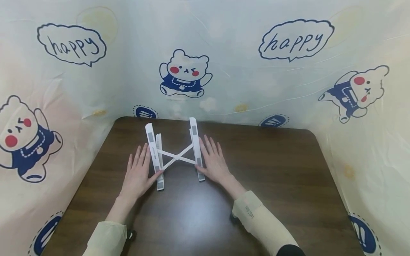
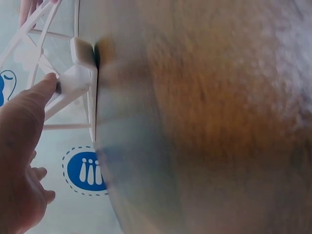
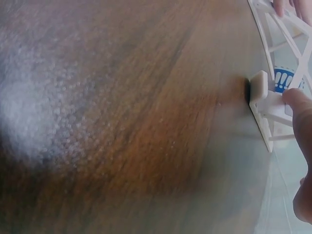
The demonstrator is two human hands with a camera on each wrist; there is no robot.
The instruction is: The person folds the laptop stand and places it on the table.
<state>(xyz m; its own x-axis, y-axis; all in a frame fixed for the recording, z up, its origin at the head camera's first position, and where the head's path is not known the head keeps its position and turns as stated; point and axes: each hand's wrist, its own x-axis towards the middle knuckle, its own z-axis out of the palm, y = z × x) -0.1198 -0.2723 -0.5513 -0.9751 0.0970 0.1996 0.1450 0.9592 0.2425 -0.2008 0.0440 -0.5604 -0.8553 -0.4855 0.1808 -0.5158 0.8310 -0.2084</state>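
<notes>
A white folding laptop stand (image 1: 177,157) stands unfolded on the table, its two side arms joined by crossed bars. Grey pads line the tops of the arms. Along the left arm lies my left hand (image 1: 137,176), fingers straight and thumb on the arm near its front end. My right hand (image 1: 216,164) is against the right arm in the same way, fingers extended forward. In the left wrist view, the left thumb (image 2: 34,100) touches the stand's arm beside a dark pad. The right wrist view has the right thumb (image 3: 297,102) at the other arm's front end.
The dark brown wooden table (image 1: 272,185) has rounded far corners and reflects light near its front. A pale curtain (image 1: 237,67) printed with bears and the word "happy" hangs around the back and both sides.
</notes>
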